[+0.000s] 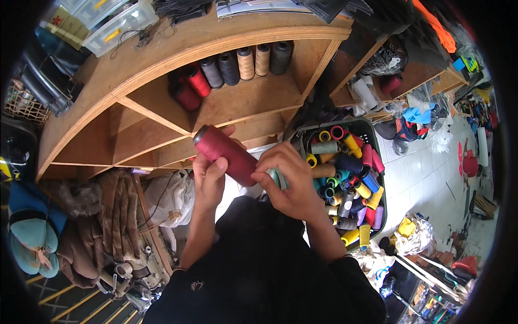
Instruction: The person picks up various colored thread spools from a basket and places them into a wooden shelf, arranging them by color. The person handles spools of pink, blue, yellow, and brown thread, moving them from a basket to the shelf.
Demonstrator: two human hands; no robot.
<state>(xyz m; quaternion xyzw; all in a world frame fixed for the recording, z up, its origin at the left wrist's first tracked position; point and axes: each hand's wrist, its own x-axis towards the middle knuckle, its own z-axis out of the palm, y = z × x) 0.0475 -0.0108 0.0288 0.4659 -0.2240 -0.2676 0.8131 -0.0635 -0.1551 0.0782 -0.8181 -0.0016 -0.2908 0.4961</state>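
A dark red thread spool (pixel 226 155) is tilted in front of me, its dark top end toward the upper left. My left hand (pixel 209 175) is wrapped round its upper part, thumb across the near side. At the lower right end, my right hand (pixel 286 178) pinches thumb and forefinger together against the spool; whether a loose thread end is between them is too small to tell. Behind them, a wooden shelf (pixel 237 110) holds a row of upright spools: dark red, red (pixel 198 81), grey, tan (pixel 245 63) and black (pixel 280 58).
Right of my hands stands a dark crate (pixel 384 178) heaped with many-coloured spools. Clear plastic drawers (pixel 121 29) sit on the shelf top at upper left. Brown fabric (pixel 120 216) and a white plastic bag (pixel 175 200) hang at left. Bags lie on the white tiled floor (pixel 426 178).
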